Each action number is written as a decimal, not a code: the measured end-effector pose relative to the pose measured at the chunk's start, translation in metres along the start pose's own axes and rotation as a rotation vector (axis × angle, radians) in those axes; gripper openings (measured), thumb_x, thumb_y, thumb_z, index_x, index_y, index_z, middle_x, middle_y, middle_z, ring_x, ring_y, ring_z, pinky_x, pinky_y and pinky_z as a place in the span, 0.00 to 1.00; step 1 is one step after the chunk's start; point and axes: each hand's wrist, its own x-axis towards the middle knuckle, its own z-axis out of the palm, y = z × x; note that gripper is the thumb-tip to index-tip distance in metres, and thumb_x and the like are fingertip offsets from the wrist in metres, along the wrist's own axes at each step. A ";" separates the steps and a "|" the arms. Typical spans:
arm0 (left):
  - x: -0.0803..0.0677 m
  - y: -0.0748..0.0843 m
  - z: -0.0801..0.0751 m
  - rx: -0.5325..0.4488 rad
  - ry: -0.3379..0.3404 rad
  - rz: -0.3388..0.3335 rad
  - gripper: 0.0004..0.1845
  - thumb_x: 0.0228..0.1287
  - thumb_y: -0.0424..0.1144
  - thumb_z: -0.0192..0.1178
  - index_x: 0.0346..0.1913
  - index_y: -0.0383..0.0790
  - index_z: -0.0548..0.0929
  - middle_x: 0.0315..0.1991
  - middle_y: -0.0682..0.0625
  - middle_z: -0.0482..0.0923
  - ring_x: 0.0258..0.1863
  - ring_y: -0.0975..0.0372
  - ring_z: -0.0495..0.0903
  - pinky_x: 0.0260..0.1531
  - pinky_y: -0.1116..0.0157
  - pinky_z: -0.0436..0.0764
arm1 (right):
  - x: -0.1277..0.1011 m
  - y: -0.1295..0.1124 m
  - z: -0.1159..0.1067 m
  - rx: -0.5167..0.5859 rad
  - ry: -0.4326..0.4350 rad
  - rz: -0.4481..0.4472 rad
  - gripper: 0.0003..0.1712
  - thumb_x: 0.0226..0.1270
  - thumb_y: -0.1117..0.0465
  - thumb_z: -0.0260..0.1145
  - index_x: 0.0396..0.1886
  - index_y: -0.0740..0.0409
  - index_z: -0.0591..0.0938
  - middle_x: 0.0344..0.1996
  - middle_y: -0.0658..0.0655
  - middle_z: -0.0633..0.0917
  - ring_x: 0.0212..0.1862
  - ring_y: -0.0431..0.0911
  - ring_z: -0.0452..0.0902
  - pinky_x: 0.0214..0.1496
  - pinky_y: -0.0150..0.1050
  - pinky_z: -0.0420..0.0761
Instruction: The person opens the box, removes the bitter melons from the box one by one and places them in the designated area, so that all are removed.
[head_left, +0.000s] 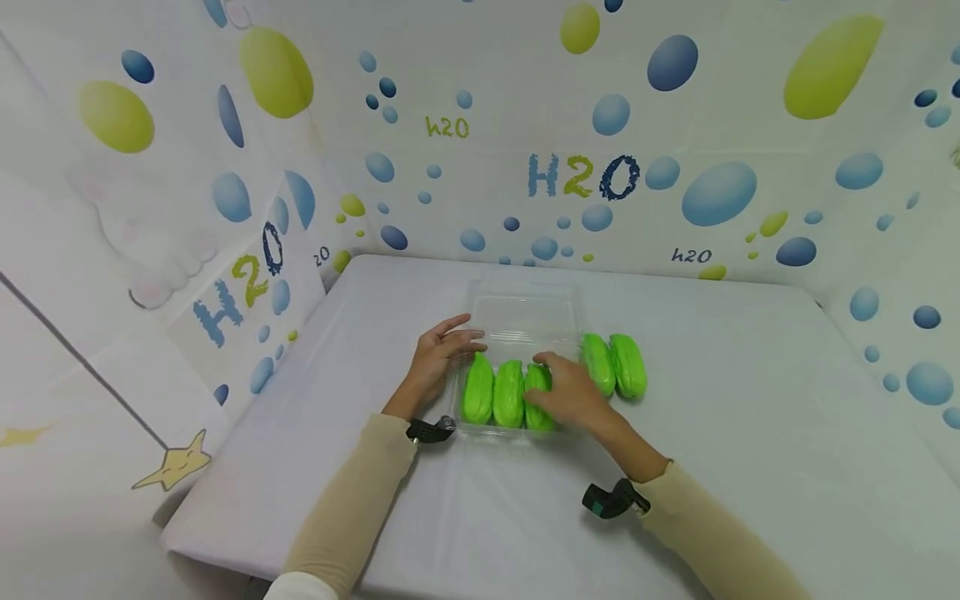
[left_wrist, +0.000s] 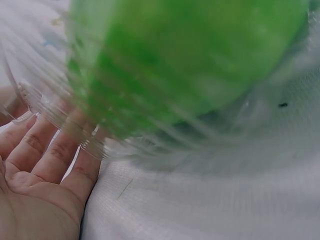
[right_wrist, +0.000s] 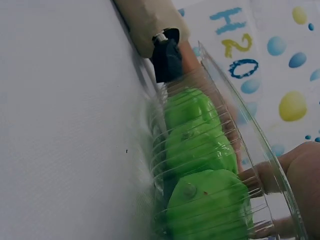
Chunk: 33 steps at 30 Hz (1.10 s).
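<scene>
Right grip (head_left: 572,393) curls over the third green gourd (head_left: 537,392) in the clear tray (head_left: 525,308); left grip (head_left: 442,350), fingers straight, steadies the tray's left wall.

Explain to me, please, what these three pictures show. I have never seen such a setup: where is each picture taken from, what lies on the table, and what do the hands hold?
There is no machine here: a person works with two bare hands, wearing one camera on the head and one on each wrist. The wide picture comes from the head camera, looking down at a white table. On it stands a clear plastic tray with three green toy vegetables lying side by side inside. Two more green vegetables lie on the table, just to the right of the tray.

The left hand rests with straight fingers against the tray's left side. The right hand lies over the third vegetable in the tray, fingers bent around it.

The other two pictures are close views from the wrists, looking through the ribbed tray wall; the left one is blurred.
</scene>
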 end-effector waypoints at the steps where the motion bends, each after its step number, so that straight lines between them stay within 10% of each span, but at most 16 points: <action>1: 0.000 0.000 0.000 0.000 -0.003 -0.005 0.29 0.66 0.37 0.58 0.68 0.36 0.64 0.52 0.39 0.79 0.44 0.53 0.83 0.44 0.60 0.81 | 0.000 0.000 0.001 -0.026 -0.003 0.002 0.36 0.55 0.51 0.66 0.63 0.60 0.71 0.58 0.59 0.76 0.60 0.54 0.71 0.57 0.52 0.73; 13: -0.010 0.013 0.001 0.021 -0.017 -0.046 0.26 0.68 0.34 0.56 0.67 0.37 0.64 0.55 0.36 0.76 0.49 0.48 0.80 0.50 0.58 0.78 | -0.004 -0.004 0.009 -0.121 -0.053 -0.049 0.37 0.57 0.52 0.63 0.65 0.63 0.67 0.57 0.61 0.77 0.56 0.53 0.74 0.56 0.51 0.74; 21: -0.010 0.009 -0.003 -0.008 -0.013 -0.045 0.27 0.69 0.34 0.54 0.69 0.36 0.62 0.56 0.34 0.74 0.51 0.46 0.79 0.50 0.59 0.77 | -0.004 -0.004 0.014 -0.198 -0.081 -0.114 0.35 0.56 0.56 0.63 0.64 0.60 0.69 0.41 0.54 0.81 0.34 0.43 0.70 0.33 0.38 0.71; 33: -0.002 -0.002 0.002 0.021 0.002 -0.007 0.28 0.66 0.38 0.58 0.67 0.37 0.65 0.52 0.41 0.79 0.46 0.52 0.82 0.46 0.64 0.79 | -0.007 0.000 0.011 -0.253 -0.097 -0.085 0.37 0.56 0.60 0.61 0.67 0.61 0.66 0.60 0.62 0.74 0.60 0.58 0.67 0.59 0.53 0.67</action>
